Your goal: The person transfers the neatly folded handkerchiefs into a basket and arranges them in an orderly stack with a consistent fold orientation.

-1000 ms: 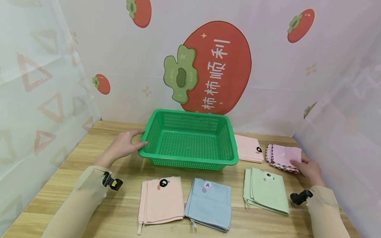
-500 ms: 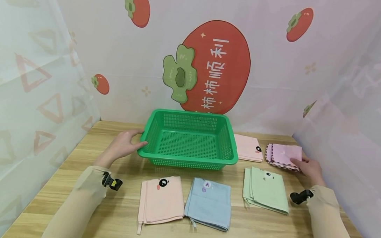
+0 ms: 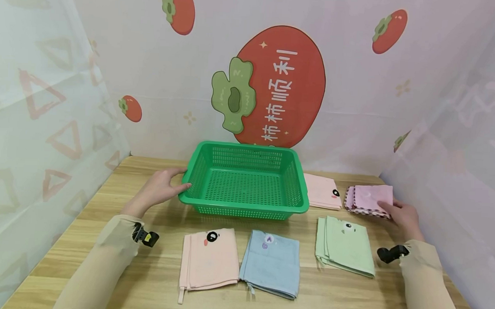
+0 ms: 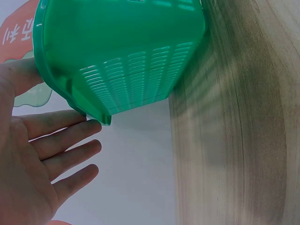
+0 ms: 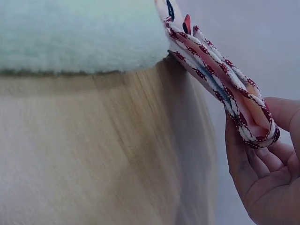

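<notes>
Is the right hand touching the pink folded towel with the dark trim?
Touching. In the right wrist view the right hand pinches the raised edge of the pink folded towel; the head view shows its fingers on the towel's corner.

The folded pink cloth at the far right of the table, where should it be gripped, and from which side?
Pinch the folded pink cloth at its right edge, coming in from the right, likely thumb over, fingers under. The right wrist view shows several stitched-edge layers stacked there, and the right hand already has that end lifted off the table, so one pinch should gather every layer.
</notes>
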The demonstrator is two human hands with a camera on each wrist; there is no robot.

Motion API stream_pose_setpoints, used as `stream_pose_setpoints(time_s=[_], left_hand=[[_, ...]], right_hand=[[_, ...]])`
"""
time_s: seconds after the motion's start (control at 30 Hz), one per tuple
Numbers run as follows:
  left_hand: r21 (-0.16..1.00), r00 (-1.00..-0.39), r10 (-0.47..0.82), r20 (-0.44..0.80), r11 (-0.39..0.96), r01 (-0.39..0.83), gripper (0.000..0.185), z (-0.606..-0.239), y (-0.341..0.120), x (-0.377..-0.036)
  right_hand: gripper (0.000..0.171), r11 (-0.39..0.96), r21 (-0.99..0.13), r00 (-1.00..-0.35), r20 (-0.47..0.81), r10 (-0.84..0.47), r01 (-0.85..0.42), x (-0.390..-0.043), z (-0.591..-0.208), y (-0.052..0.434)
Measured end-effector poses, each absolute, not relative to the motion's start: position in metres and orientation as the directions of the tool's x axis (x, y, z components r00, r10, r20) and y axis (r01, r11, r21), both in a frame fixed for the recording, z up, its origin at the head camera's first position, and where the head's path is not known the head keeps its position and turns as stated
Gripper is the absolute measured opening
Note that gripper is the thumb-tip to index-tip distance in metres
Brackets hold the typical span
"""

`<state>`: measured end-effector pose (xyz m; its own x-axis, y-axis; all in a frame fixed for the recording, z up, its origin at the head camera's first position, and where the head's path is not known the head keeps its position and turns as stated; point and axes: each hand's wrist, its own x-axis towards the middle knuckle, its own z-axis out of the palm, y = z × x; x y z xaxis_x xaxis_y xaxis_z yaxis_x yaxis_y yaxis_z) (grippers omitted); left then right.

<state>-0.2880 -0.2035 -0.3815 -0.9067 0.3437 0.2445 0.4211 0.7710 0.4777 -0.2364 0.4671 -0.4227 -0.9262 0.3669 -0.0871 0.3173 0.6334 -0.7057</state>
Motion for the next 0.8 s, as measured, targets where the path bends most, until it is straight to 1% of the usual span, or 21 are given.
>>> stream_pose_setpoints(time_s=[0.3, 0.57, 0.67, 0.8], left_hand=[[0.479, -0.909, 0.341, 0.240, 0.773, 0.416, 0.063, -0.381, -0.204, -0.288], [0.488, -0.909, 0.341, 0.238, 0.767, 0.416, 0.062, -0.380, -0.205, -0.288], [0.489, -0.909, 0.343, 0.239, 0.766, 0.417, 0.062, -0.380, -0.205, -0.288], [0.483, -0.908, 0.344, 0.240, 0.769, 0.419, 0.062, -0.379, -0.205, -0.289]], right_hand=[[0.082, 0.576, -0.755, -0.925, -0.108, 0.363, 0.314, -0.240, -0.417, 0.469], [0.082, 0.567, -0.763, -0.926, -0.107, 0.363, 0.311, -0.238, -0.406, 0.466], [0.082, 0.558, -0.778, -0.930, -0.091, 0.356, 0.290, -0.237, -0.403, 0.465], [0.075, 0.589, -0.773, -0.938, -0.025, 0.344, 0.236, -0.236, -0.399, 0.462]])
